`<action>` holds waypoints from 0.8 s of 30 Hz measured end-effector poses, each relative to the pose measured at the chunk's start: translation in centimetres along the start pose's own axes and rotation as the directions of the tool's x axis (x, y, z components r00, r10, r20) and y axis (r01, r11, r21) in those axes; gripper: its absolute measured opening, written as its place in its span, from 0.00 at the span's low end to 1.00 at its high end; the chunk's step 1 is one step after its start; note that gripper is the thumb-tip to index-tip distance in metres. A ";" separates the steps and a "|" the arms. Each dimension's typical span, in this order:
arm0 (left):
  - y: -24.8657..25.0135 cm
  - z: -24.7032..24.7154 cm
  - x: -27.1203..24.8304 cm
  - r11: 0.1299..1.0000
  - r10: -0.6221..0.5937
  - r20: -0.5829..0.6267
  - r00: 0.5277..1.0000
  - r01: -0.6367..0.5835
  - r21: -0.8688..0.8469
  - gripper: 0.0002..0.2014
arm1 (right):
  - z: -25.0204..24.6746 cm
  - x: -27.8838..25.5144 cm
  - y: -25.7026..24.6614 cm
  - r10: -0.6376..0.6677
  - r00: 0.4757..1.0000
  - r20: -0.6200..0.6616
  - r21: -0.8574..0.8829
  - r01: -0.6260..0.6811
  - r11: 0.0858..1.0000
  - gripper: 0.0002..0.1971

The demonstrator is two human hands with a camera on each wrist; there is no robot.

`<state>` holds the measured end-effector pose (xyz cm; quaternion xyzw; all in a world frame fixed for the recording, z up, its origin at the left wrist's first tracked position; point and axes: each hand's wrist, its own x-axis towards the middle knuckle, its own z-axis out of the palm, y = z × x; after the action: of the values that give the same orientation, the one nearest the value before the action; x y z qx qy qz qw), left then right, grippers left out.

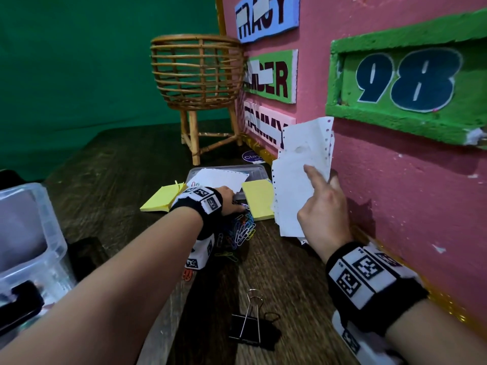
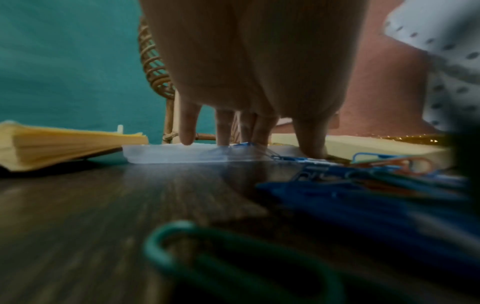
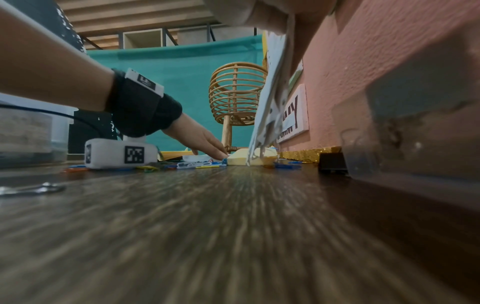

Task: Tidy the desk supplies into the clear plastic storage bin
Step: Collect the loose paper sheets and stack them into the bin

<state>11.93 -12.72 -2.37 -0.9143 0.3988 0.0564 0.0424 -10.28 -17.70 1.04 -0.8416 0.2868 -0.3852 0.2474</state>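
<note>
Right hand [image 1: 322, 206] pinches torn paper sheets [image 1: 300, 172] beside the pink wall [image 1: 395, 193]; left hand [image 1: 227, 198], fingers straight, touches paper clips [image 1: 243, 227], which may scatter.

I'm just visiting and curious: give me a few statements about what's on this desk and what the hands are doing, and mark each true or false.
1. The right hand holds a stack of white papers. True.
2. The black binder clip is already in the clear storage bin. False: it lies on the desk, near the person.
3. The left hand reaches down among the coloured paper clips. True.
4. The sticky note pads are pink. False: they are yellow.
5. The wicker basket is full of papers. False: nothing shows inside it.
</note>
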 end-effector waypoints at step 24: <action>-1.2 -7.0 -16.3 0.481 -0.511 -0.707 0.488 -0.519 -0.706 0.09 | -2.8 -1.7 -1.3 -0.176 0.984 -0.038 0.106 0.179 0.978 0.44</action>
<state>2.28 -0.98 6.87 -0.6854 0.2730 -0.2200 -0.6382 -13.06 -16.16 2.64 -0.8434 0.1927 -0.4327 0.2536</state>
